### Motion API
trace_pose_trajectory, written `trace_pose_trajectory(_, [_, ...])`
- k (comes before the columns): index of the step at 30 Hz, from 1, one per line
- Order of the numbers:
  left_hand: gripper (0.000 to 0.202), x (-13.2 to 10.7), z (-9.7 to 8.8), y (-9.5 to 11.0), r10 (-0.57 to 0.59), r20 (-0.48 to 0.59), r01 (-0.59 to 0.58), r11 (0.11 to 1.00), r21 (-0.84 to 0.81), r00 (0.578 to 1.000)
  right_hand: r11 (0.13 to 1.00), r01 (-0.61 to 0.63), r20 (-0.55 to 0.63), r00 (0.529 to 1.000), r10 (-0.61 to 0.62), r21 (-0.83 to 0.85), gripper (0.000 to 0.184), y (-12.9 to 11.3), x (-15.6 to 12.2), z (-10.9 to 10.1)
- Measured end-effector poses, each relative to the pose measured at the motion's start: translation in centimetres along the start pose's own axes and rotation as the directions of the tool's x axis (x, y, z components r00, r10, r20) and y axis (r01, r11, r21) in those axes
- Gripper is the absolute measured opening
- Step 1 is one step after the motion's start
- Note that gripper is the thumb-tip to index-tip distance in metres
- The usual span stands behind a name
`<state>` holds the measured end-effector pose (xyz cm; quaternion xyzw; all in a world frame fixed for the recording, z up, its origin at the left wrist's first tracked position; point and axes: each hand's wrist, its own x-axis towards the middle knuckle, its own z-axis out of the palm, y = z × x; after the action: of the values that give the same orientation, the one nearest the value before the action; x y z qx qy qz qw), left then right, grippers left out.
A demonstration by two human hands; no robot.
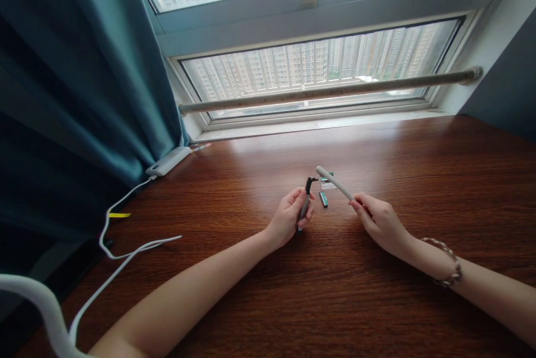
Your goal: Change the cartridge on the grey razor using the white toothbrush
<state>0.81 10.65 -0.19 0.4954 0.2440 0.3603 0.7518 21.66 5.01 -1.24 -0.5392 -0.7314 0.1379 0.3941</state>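
Observation:
My left hand [288, 215] is closed around a grey and black razor handle [309, 186], held upright with its bent black neck at the top. No blade cartridge shows on that neck. In my right hand [379, 218] is a light-coloured toothbrush [339, 186], gripped by its lower end and slanting up to the left. Its bristle end is close to the razor's neck; whether they touch I cannot tell. A green and black razor cartridge [323, 199] lies on the table between my hands. Behind the toothbrush, partly hidden, is a small clear plastic case [327, 184] with green and black inside.
The brown wooden table [251, 302] reaches to a window with a horizontal pipe [335, 92] across it. At the left are a white power strip [170, 161], a white cable [125, 257], a yellow strip [119, 215] and a dark blue curtain [92, 67].

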Motion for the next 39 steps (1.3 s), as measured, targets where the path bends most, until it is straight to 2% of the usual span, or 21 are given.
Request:
trace_pose_trajectory(3, [0.026, 0.03, -0.05, -0.06, 0.028, 0.004, -0.028, 0.999, 0.019, 1.0, 1.0, 0.009, 0.044, 0.999, -0.01, 0.016, 0.022, -0.02, 0.07, 0.01])
trace_pose_trajectory(7, [0.023, -0.01, -0.04, -0.06, 0.09, -0.028, -0.087, 0.99, 0.113, 0.996, 0.999, -0.029, 0.013, 1.0, 0.029, 0.026, 0.024, -0.16, 0.11, -0.18])
trace_pose_trajectory(11, [0.024, -0.15, 0.1, 0.25, 0.143, -0.081, -0.122, 0.966, 0.226, 0.986, 0.998, 0.001, 0.019, 1.0, -0.003, 0.066, 0.024, -0.28, 0.16, -0.42])
trace_pose_trajectory(14, [0.025, -0.26, 0.17, 0.47, 0.195, -0.114, -0.155, 0.944, 0.29, 0.974, 0.998, -0.036, -0.007, 0.999, 0.037, 0.049, 0.025, -0.27, 0.22, -0.52])
trace_pose_trajectory(18, [0.031, -0.24, -0.08, 0.38, 0.225, -0.196, -0.15, 0.929, 0.338, 0.954, 0.998, -0.008, -0.017, 1.0, 0.009, 0.062, 0.024, -0.35, 0.24, -0.7])
trace_pose_trajectory(21, [0.035, -0.1, -0.47, 0.2, 0.252, -0.271, -0.138, 0.915, 0.379, 0.929, 1.0, 0.022, -0.005, 1.0, -0.022, 0.004, 0.022, -0.31, 0.23, -0.74])
trace_pose_trajectory(26, [0.038, 0.04, -0.8, 0.21, 0.279, -0.351, -0.116, 0.9, 0.42, 0.894, 0.994, -0.028, -0.072, 0.997, 0.021, -0.104, 0.026, 0.06, 0.19, -0.61])
trace_pose_trajectory(30, [0.032, 0.05, -0.67, 0.32, 0.306, -0.362, -0.131, 0.891, 0.434, 0.881, 0.994, 0.018, -0.024, 1.0, -0.02, -0.108, 0.024, 0.11, 0.15, -0.54])
trace_pose_trajectory(35, [0.027, 0.03, -0.46, 0.3, 0.315, -0.359, -0.143, 0.89, 0.433, 0.878, 0.99, -0.05, -0.063, 0.997, 0.042, -0.132, 0.026, 0.25, 0.23, -0.54])
trace_pose_trajectory(39, [0.029, 0.05, -0.29, 0.31, 0.28, -0.359, -0.118, 0.903, 0.413, 0.891, 0.994, 0.008, -0.023, 1.0, -0.01, -0.111, 0.024, 0.26, 0.19, -0.58])
